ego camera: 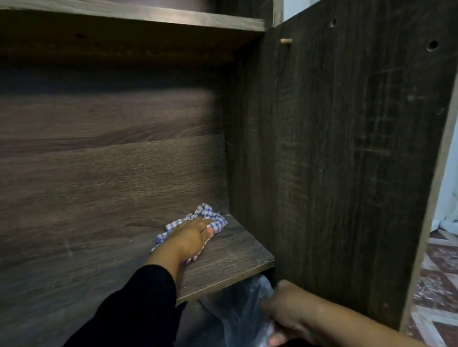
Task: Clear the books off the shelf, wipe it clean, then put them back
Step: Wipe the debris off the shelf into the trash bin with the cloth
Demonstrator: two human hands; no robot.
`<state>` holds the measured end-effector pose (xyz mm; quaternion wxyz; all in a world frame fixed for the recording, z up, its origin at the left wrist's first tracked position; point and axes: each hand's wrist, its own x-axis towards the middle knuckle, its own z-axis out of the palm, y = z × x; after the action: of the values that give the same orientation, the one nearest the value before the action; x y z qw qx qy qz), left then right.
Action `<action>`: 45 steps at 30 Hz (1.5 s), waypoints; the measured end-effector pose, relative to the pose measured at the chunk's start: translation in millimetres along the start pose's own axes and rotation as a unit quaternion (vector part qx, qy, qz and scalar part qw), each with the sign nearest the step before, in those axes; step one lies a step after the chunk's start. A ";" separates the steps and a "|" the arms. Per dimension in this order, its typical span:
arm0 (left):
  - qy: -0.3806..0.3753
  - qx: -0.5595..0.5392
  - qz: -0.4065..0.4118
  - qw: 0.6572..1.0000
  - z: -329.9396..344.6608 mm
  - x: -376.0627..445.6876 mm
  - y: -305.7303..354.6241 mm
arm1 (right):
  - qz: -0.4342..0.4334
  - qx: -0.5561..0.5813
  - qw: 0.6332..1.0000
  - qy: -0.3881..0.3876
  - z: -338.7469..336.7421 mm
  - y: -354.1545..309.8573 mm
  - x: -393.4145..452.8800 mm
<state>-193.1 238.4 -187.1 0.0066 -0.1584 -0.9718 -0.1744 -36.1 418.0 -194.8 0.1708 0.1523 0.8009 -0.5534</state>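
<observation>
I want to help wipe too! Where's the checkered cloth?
The cloth lies under the left hand on the shelf board, near its back right corner.

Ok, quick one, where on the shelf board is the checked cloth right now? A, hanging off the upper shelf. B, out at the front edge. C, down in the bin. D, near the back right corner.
D: the left hand presses the blue and white checked cloth on the shelf board close to where the back panel meets the right side panel.
</observation>
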 end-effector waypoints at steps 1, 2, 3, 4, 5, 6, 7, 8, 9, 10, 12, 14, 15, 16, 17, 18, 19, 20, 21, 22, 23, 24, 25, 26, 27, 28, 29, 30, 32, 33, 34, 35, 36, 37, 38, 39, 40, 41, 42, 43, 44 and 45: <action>-0.005 -0.003 0.001 1.000 1.7 4.2 6.4 | 0.009 0.003 1.000 -0.001 1.5 0.2 1.4; -0.014 0.000 0.002 1.000 3.9 8.6 13.5 | 0.014 0.002 1.000 -0.001 2.5 0.5 1.8; -0.025 0.005 0.004 1.000 6.5 13.5 20.1 | 0.011 -0.001 1.000 0.005 2.2 2.1 3.2; -0.033 0.009 0.009 0.999 8.1 16.3 27.1 | 0.003 -0.002 1.000 0.009 1.6 2.3 2.6; -0.042 0.006 0.012 0.999 10.2 18.5 31.0 | -0.003 0.002 1.000 0.005 0.6 2.2 0.5; -0.047 -0.007 0.018 0.999 10.8 17.7 34.0 | -0.008 0.005 1.000 -0.002 -0.3 1.5 -2.6; -0.054 -0.030 0.021 0.998 11.6 17.1 33.4 | -0.012 0.006 1.000 -0.009 -0.8 2.3 -4.6; -0.059 -0.055 0.031 0.996 12.1 15.2 32.5 | -0.016 0.003 1.000 -0.011 -1.6 2.1 -6.6; -0.066 -0.071 0.044 0.994 12.6 11.8 31.7 | -0.018 0.002 1.000 -0.012 -1.8 2.6 -7.4; -0.073 -0.079 0.063 0.992 12.5 5.7 33.0 | -0.019 0.000 1.000 -0.010 -1.6 1.6 -9.3; -0.083 -0.085 0.101 0.988 13.6 -8.8 36.7 | -0.022 -0.003 1.000 -0.004 0.2 -0.5 -11.9; -0.086 -0.075 0.133 0.984 15.2 -22.2 38.6 | -0.021 -0.004 1.000 0.000 2.0 -3.3 -15.2; -0.086 -0.068 0.139 0.984 15.4 -29.0 38.3 | -0.018 -0.005 1.000 0.002 2.2 -3.3 -16.3; -0.084 -0.064 0.144 0.984 14.7 -36.3 37.8 | -0.016 -0.008 1.000 0.007 2.5 -3.6 -17.3; -0.084 -0.065 0.147 0.983 13.8 -43.7 36.1 | -0.017 -0.011 1.000 0.010 3.1 -2.6 -17.5; -0.084 -0.066 0.149 0.983 13.1 -51.9 34.8 | -0.015 -0.013 1.000 0.012 3.4 -2.0 -19.4; -0.080 -0.067 0.151 0.983 11.3 -60.4 34.3 | -0.014 -0.011 1.000 0.013 2.9 -1.8 -20.8; -0.079 -0.068 0.150 0.983 9.2 -69.8 32.8 | -0.015 -0.011 1.000 0.012 3.2 -1.5 -23.2; -0.083 -0.067 0.151 0.983 8.9 -76.2 32.5 | -0.014 -0.011 1.000 0.011 2.5 0.1 -22.3; -0.082 -0.067 0.152 0.983 9.7 -82.1 32.7 | -0.013 -0.011 1.000 0.011 1.8 2.2 -21.1; -0.078 -0.069 0.152 0.983 8.2 -90.9 33.1 | -0.010 -0.011 1.000 0.010 2.1 3.0 -23.0; -0.072 -0.075 0.152 0.983 7.3 -99.1 34.5 | -0.007 -0.009 1.000 0.009 2.8 4.0 -25.6; -0.067 -0.084 0.155 0.982 6.7 -108.2 37.7 | -0.004 -0.009 1.000 0.009 4.2 6.1 -27.8; -0.061 -0.094 0.161 0.981 7.5 -115.3 40.6 | -0.003 -0.010 1.000 0.009 5.5 7.9 -29.1; -0.061 -0.105 0.162 0.979 8.1 -121.3 43.8 | -0.003 -0.010 1.000 0.008 6.4 9.4 -30.7; -0.063 -0.121 0.158 0.978 9.2 -124.1 45.8 | -0.003 -0.009 1.000 0.008 6.9 10.3 -31.8; -0.067 -0.141 0.153 0.976 7.8 -127.8 49.9 | -0.006 -0.009 1.000 0.007 7.1 11.0 -32.8; -0.061 -0.163 0.144 0.974 4.2 -130.0 53.5 | -0.010 -0.009 1.000 0.007 7.4 11.9 -33.8; -0.012 -0.201 0.114 0.973 -7.7 -130.0 58.2 | -0.018 -0.008 1.000 0.006 7.5 12.5 -35.6; 0.025 -0.222 0.098 0.970 -17.1 -129.1 59.3 | -0.023 -0.008 1.000 0.006 7.1 12.0 -36.7; 0.066 -0.242 0.085 0.964 -26.1 -128.0 57.5 | -0.026 -0.007 1.000 0.004 6.8 11.2 -37.7; 0.104 -0.247 0.072 0.961 -33.5 -126.7 52.7 | -0.030 -0.004 1.000 0.003 6.1 10.1 -38.5; 0.133 -0.246 0.056 0.958 -37.4 -123.3 46.2 | -0.034 0.001 0.999 0.002 5.5 9.3 -38.9; 0.152 -0.236 0.034 0.959 -39.1 -121.2 37.5 | -0.036 0.006 0.999 0.002 4.8 8.7 -39.4; 0.164 -0.214 0.001 0.963 -37.9 -120.7 28.4 | -0.038 0.010 0.999 0.004 4.3 8.4 -39.4; 0.163 -0.183 -0.032 0.969 -35.6 -125.4 24.1 | -0.038 0.011 0.999 0.006 3.9 8.0 -39.3; 0.147 -0.154 -0.060 0.975 -29.2 -129.8 20.6 | -0.038 0.012 0.999 0.007 3.7 7.8 -38.7; 0.122 -0.132 -0.081 0.980 -19.1 -133.0 18.6 | -0.039 0.013 0.999 0.008 3.4 7.1 -38.1; 0.100 -0.103 -0.089 0.986 -9.5 -135.5 19.5 | -0.040 0.017 0.999 0.008 3.2 6.6 -37.1; 0.091 -0.080 -0.091 0.989 -0.5 -137.8 24.0 | -0.041 0.021 0.999 0.008 2.9 6.3 -35.6; 0.097 -0.064 -0.085 0.990 7.2 -137.8 30.3 | -0.041 0.026 0.999 0.008 2.8 6.4 -33.9; 0.100 -0.072 -0.080 0.989 11.6 -137.0 37.3 | -0.042 0.030 0.999 0.007 2.8 6.6 -32.8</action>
<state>-50.9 233.6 -194.7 0.0782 -0.0618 -0.9606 -0.2593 -3.5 415.8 -186.7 0.1374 0.1276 0.7910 -0.5824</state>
